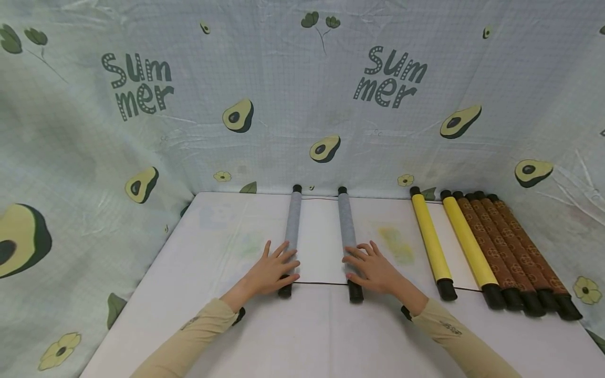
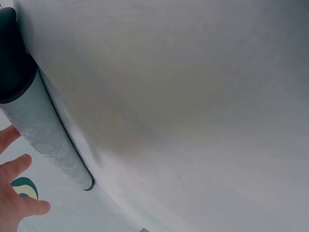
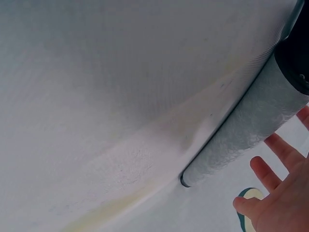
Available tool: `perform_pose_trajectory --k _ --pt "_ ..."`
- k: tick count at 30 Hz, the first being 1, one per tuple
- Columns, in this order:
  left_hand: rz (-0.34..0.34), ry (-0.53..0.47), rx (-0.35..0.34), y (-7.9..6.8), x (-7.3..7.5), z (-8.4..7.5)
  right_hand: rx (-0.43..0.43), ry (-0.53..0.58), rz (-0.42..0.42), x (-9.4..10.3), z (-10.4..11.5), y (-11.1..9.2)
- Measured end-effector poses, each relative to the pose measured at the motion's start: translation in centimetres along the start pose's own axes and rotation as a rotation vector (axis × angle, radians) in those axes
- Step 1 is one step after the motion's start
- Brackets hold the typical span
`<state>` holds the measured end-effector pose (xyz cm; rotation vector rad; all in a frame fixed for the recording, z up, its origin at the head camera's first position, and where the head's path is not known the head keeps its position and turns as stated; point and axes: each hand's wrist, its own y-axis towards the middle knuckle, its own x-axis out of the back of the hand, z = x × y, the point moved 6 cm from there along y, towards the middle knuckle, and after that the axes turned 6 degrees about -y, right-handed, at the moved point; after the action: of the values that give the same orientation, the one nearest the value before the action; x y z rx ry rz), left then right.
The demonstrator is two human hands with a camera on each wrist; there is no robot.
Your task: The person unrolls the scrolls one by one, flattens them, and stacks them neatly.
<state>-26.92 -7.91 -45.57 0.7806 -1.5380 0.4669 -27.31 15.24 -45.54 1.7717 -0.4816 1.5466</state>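
Note:
Two grey tubes with black ends lie lengthwise on the white table [image 1: 264, 336], a white strip between them. My left hand [image 1: 267, 270] is at the near part of the left grey tube [image 1: 293, 215], fingers spread and reaching over it. Mirroring it, my right hand [image 1: 375, 270] has its fingers fanned across the right grey tube [image 1: 347, 218]. The left wrist view shows the left tube's underside edge [image 2: 53, 130] beside extended fingertips. In the right wrist view, the right tube [image 3: 241, 133] slants past outstretched fingers. Neither hand curls round its tube.
Right of the hands lie two yellow tubes, a left one [image 1: 431, 236] and a right one [image 1: 469, 236], with black ends. Several brown patterned tubes [image 1: 515, 241] sit packed beside them. A cloth [image 1: 283, 68] printed with avocados hangs behind and at both sides.

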Motion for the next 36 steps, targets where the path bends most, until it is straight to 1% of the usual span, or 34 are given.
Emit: perform_pose_trajectory --k 7,14,17,22,29,36 --pt "-0.018 0.002 -0.002 -0.6 0.3 0.1 -0.019 0.001 0.020 0.0 -0.4 -0.6" --pt "-0.067 0.029 -0.021 -1.1 0.8 0.4 -0.034 0.001 0.001 0.5 -0.8 -1.1" --pt "-0.078 0.051 -0.031 -1.3 0.8 0.5 -0.032 0.001 -0.007 0.6 -0.9 -1.3" --pt "-0.075 0.073 -0.036 -1.5 0.9 0.7 -0.025 -0.027 -0.011 0.7 -1.1 -1.5" --pt "-0.054 0.057 -0.005 -2.0 1.3 1.1 -0.030 -0.024 -0.003 0.9 -1.4 -1.9" --pt "-0.065 0.038 0.001 -2.7 1.5 1.6 -0.016 -0.030 -0.025 1.1 -1.5 -2.2"
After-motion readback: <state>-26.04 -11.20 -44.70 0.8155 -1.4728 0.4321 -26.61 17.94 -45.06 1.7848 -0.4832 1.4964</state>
